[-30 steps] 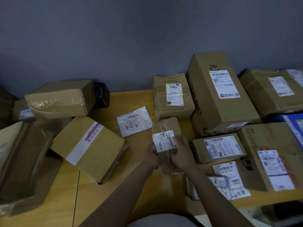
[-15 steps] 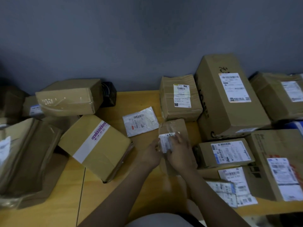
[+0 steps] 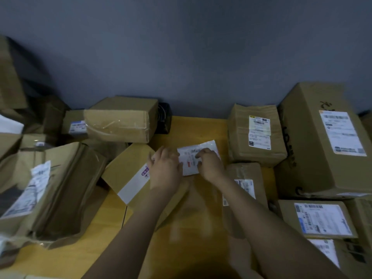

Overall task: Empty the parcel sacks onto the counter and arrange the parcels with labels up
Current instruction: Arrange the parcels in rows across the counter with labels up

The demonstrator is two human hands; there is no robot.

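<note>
A flat white mailer (image 3: 193, 158) lies label up on the wooden counter (image 3: 191, 127), in the middle. My left hand (image 3: 165, 168) holds its left edge. My right hand (image 3: 209, 164) has its fingers curled on the label side. Just right of my right forearm, a small brown box (image 3: 245, 172) rests on the counter with its label facing up. A tan box with a white and purple tape band (image 3: 128, 172) sits tilted under my left hand.
Labelled boxes line the right: a medium one (image 3: 255, 135), a tall one (image 3: 322, 137) and a low one (image 3: 320, 218). At left lie a taped box (image 3: 120, 119), a brown paper parcel (image 3: 60, 188) and more cartons. A black object (image 3: 164, 117) stands by the wall.
Both hands have let go of the small brown box, which now rests at the right, and moved up to the white mailer. The camera has turned left.
</note>
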